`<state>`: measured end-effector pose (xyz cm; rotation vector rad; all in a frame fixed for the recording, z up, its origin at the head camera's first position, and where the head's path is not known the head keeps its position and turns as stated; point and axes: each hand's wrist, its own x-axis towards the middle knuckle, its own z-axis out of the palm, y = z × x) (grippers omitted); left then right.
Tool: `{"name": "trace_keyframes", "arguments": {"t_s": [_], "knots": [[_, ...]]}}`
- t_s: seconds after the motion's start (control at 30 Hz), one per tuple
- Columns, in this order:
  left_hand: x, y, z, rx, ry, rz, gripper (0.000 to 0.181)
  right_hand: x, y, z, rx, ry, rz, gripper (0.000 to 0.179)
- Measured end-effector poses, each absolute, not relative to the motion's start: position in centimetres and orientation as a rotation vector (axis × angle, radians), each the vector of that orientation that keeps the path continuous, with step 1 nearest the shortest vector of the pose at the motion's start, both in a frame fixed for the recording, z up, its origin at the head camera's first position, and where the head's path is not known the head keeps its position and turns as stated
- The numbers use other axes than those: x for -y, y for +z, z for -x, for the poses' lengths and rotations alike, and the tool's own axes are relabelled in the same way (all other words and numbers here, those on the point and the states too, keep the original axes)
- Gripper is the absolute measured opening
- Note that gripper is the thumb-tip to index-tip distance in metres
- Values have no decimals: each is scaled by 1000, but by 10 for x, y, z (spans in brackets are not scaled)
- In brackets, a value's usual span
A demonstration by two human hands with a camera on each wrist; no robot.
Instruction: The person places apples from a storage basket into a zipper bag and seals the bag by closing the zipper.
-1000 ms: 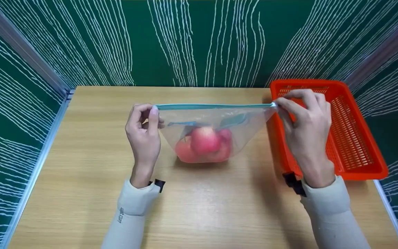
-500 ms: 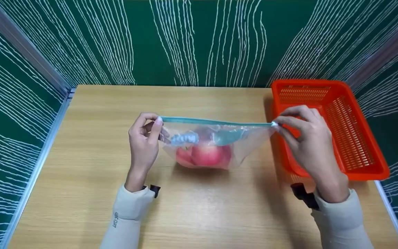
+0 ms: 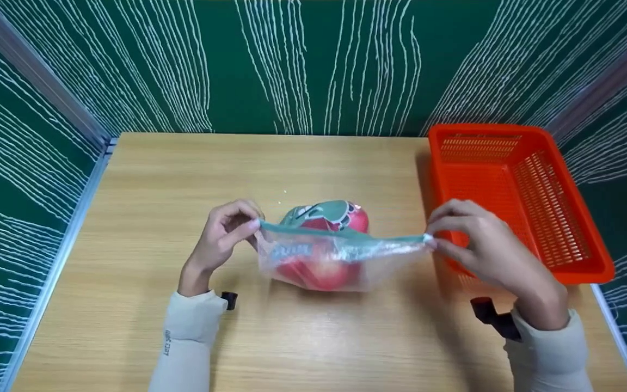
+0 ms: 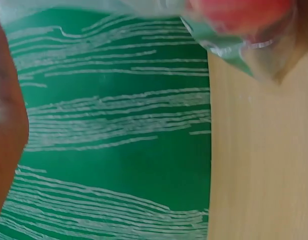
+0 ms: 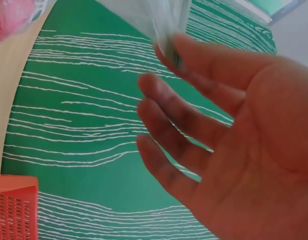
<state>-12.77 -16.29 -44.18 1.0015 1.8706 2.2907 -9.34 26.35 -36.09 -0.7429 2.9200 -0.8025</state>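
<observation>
A clear zip bag (image 3: 384,253) with a green zip edge sits mid-table in the head view, its top edge stretched between both hands and tipped toward the person. Red apples (image 3: 327,272) lie inside; the bag's print hides part of them. My left hand (image 3: 223,234) pinches the left end of the zip edge between thumb and fingers. At the opposite corner, my right hand (image 3: 477,239) pinches the edge between thumb and index finger. The right wrist view shows that pinch closely, with the other fingers (image 5: 166,117) loosely bent. Only part of the left hand (image 4: 8,120) appears in the left wrist view.
An orange-red plastic basket (image 3: 575,218) with slotted walls stands at the table's right side, just beyond the right hand. The wooden table (image 3: 106,261) is bounded by green walls (image 3: 324,65) with white wavy lines at the back and sides.
Both hands have brought the zip edge down and toward the person, folding the bag's top forward over the apples. The bag's printed far side now shows behind the edge. The basket has stayed put.
</observation>
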Motion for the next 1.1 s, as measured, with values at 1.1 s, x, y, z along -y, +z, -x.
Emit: {"name": "trace_keyframes", "arguments": {"t_s": [1.1], "knots": [[168,-480,136,-2110,1659,-394,31,-228,-436,112,-2563,-678,466,33]]}}
